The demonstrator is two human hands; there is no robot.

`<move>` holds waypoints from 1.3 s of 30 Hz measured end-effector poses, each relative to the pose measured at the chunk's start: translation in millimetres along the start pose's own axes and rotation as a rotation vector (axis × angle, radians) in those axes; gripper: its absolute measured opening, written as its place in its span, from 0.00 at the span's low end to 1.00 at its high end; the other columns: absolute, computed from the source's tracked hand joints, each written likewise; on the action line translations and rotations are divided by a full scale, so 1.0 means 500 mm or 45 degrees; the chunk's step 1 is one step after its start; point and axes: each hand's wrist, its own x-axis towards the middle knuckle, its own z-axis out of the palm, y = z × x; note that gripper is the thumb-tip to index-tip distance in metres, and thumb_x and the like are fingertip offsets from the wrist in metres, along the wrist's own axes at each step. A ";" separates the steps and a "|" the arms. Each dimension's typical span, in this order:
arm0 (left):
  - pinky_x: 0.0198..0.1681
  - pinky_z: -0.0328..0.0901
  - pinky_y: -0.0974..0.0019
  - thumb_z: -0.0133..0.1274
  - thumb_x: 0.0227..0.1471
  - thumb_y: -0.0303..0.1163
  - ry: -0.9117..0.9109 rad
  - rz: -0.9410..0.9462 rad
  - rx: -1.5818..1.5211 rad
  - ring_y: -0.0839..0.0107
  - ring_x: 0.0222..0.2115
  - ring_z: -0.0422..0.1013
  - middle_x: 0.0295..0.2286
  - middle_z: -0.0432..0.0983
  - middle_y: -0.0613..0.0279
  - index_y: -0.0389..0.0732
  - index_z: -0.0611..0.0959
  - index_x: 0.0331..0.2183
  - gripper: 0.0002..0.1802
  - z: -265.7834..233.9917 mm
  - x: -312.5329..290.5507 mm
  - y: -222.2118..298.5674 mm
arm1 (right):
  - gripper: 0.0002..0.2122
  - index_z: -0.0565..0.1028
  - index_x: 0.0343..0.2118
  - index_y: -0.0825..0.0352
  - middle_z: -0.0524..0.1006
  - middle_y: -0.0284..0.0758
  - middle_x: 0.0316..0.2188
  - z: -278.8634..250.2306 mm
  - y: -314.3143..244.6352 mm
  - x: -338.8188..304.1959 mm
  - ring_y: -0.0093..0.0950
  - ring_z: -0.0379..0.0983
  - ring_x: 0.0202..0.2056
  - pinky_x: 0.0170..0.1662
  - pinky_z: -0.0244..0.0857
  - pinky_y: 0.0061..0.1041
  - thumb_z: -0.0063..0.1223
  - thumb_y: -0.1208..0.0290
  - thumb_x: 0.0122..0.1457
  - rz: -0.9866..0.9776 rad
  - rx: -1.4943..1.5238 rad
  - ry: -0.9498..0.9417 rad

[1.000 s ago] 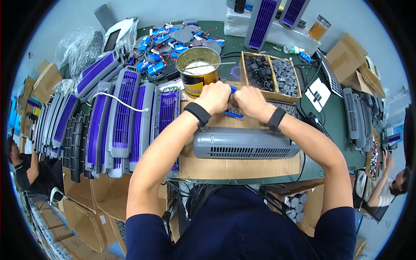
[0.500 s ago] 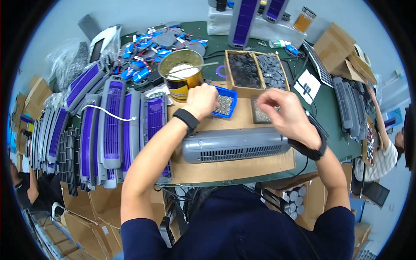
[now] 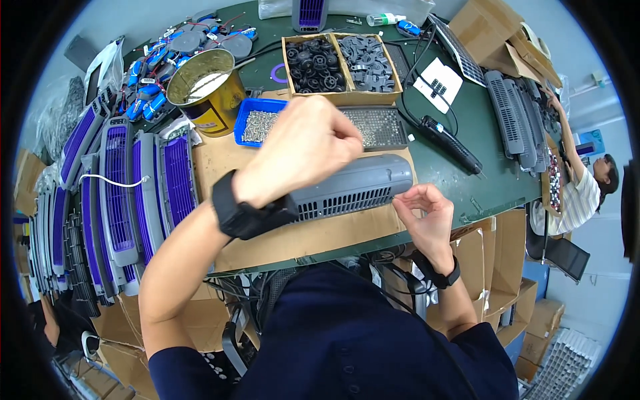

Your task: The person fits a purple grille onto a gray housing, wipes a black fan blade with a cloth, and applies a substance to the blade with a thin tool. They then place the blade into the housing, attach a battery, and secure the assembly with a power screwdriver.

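Head view: grey slotted housing (image 3: 373,177) on cardboard sheet (image 3: 320,235), long axis left-right. Right hand (image 3: 430,217) nearer housing's right end, thumb and forefinger pinched; housing lies leftward and beyond, contact unclear. Left hand (image 3: 303,147) over housing's left part, fingers curled. Cannot tell whether either holds anything.

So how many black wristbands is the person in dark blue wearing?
2: the left wristband, just behind the left hand, and the right wristband, just behind the right hand.
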 end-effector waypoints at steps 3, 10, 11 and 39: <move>0.34 0.72 0.63 0.55 0.40 0.29 -0.047 -0.050 -0.084 0.58 0.25 0.79 0.22 0.80 0.47 0.35 0.87 0.27 0.11 0.057 0.034 -0.013 | 0.10 0.72 0.30 0.68 0.80 0.33 0.28 0.004 0.007 0.002 0.19 0.77 0.30 0.36 0.71 0.16 0.63 0.85 0.48 -0.009 -0.098 -0.039; 0.33 0.70 0.68 0.58 0.48 0.28 -0.264 -0.176 -0.110 0.75 0.26 0.76 0.25 0.82 0.56 0.32 0.86 0.31 0.09 0.140 0.092 -0.066 | 0.09 0.72 0.27 0.70 0.79 0.33 0.22 0.015 0.000 0.001 0.19 0.77 0.25 0.32 0.72 0.18 0.64 0.83 0.46 -0.076 -0.160 0.084; 0.33 0.70 0.68 0.58 0.49 0.28 -0.313 -0.219 -0.139 0.75 0.26 0.76 0.25 0.82 0.56 0.32 0.86 0.30 0.08 0.146 0.096 -0.074 | 0.09 0.72 0.27 0.70 0.79 0.33 0.22 0.015 0.002 0.001 0.19 0.77 0.25 0.32 0.71 0.18 0.65 0.83 0.46 -0.074 -0.169 0.107; 0.42 0.69 0.59 0.57 0.50 0.28 -0.485 -0.047 0.089 0.55 0.37 0.76 0.33 0.79 0.45 0.31 0.85 0.32 0.09 0.165 0.094 -0.074 | 0.11 0.73 0.32 0.70 0.75 0.28 0.27 -0.037 0.037 0.047 0.16 0.72 0.30 0.37 0.69 0.17 0.66 0.81 0.48 0.049 0.243 -0.097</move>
